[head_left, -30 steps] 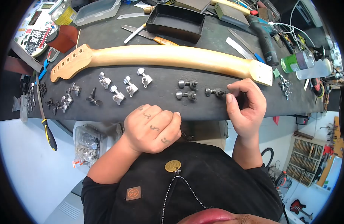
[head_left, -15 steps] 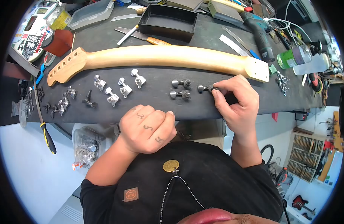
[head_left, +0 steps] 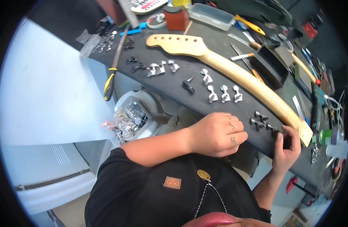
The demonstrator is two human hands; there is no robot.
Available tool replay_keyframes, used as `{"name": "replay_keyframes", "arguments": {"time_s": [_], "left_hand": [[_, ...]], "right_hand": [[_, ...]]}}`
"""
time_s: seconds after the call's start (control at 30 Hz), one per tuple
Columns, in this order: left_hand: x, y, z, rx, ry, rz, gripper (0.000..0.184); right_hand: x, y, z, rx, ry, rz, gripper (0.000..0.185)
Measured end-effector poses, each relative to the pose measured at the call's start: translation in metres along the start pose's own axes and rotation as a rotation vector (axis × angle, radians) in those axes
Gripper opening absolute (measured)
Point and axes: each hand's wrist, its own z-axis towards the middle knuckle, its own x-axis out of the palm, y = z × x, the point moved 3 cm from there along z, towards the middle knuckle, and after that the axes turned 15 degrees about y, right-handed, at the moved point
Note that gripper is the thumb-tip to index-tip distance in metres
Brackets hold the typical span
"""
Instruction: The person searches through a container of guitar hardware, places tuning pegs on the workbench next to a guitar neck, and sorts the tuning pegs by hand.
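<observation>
My left hand (head_left: 218, 134) is curled into a fist at the near edge of the dark bench; what it may hold is hidden. Thumb and forefinger of my right hand (head_left: 287, 148) are at the end of a dark tuning machine (head_left: 272, 128), lying beside two other dark tuners (head_left: 258, 123). Behind them a pale wooden guitar neck (head_left: 249, 79) runs diagonally, its headstock (head_left: 177, 43) at upper left. Several chrome tuners (head_left: 224, 94) lie in front of the neck, with a single dark tuner (head_left: 188, 84) to their left and more silver ones (head_left: 157, 69) beyond.
A file with a yellow-black handle (head_left: 109, 85) overhangs the bench edge. Below is a container of bagged parts (head_left: 130, 119). Behind the neck are a black tray (head_left: 271, 66), a clear plastic box (head_left: 211, 17), a knife and a drill (head_left: 316, 109). Small silver parts (head_left: 315, 154) lie at right.
The view has swung toward the left side of the bench and tilted. My right thumb and forefinger have come onto the dark tuner's end. My left hand remains curled.
</observation>
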Motion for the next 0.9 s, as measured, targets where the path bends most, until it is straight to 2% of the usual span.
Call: {"name": "replay_keyframes", "arguments": {"time_s": [0.1,0.13,0.2,0.23,0.27,0.33,0.4,0.43,0.53,0.63,0.73,0.77,0.87,0.9], "left_hand": [[-0.058,-0.006,-0.017,-0.058,-0.148,0.061,0.035],[-0.089,-0.002,-0.022,-0.079,-0.13,0.166,0.038],[-0.153,0.008,-0.044,-0.357,-0.158,0.301,0.03],[-0.179,0.017,-0.062,-0.618,-0.311,0.26,0.021],[-0.203,0.027,-0.075,-0.729,-0.519,0.169,0.014],[-0.258,0.05,-0.107,-0.868,-0.657,0.139,0.016],[-0.296,0.072,-0.134,-0.952,-0.702,0.059,0.02],[-0.307,0.081,-0.139,-1.016,-0.636,0.102,0.025],[-0.305,0.116,-0.125,-1.216,-0.159,0.348,0.031],[-0.293,0.154,-0.116,-1.361,0.117,0.442,0.034],[-0.29,0.173,-0.101,-1.415,0.201,0.568,0.039],[-0.289,0.179,-0.1,-1.408,0.176,0.542,0.039],[-0.288,0.208,-0.104,-1.329,0.386,0.761,0.037],[-0.288,0.212,-0.105,-1.322,0.374,0.77,0.035]], "right_hand": [[-0.001,-0.013,-0.004,-0.016,-0.052,0.089,0.02],[-0.002,-0.015,-0.004,-0.024,-0.058,0.084,0.02],[-0.001,-0.014,-0.003,-0.04,-0.062,0.074,0.02],[-0.002,-0.014,-0.004,-0.018,-0.05,0.053,0.02],[-0.002,-0.014,-0.004,-0.016,-0.052,0.046,0.019],[-0.002,-0.015,-0.002,-0.016,-0.059,0.03,0.019],[-0.002,-0.016,0.0,-0.037,-0.074,0.01,0.019],[-0.001,-0.015,0.0,-0.046,-0.084,-0.001,0.019],[-0.001,-0.013,-0.003,0.031,-0.08,0.011,0.019],[0.0,-0.013,-0.001,0.018,-0.095,-0.023,0.018],[0.001,-0.016,-0.003,-0.016,-0.139,-0.076,0.017],[0.0,-0.014,-0.003,-0.008,-0.143,-0.096,0.016],[0.0,-0.012,-0.005,-0.013,-0.134,-0.064,0.015],[0.002,-0.01,-0.005,-0.028,-0.15,-0.043,0.014]]}}
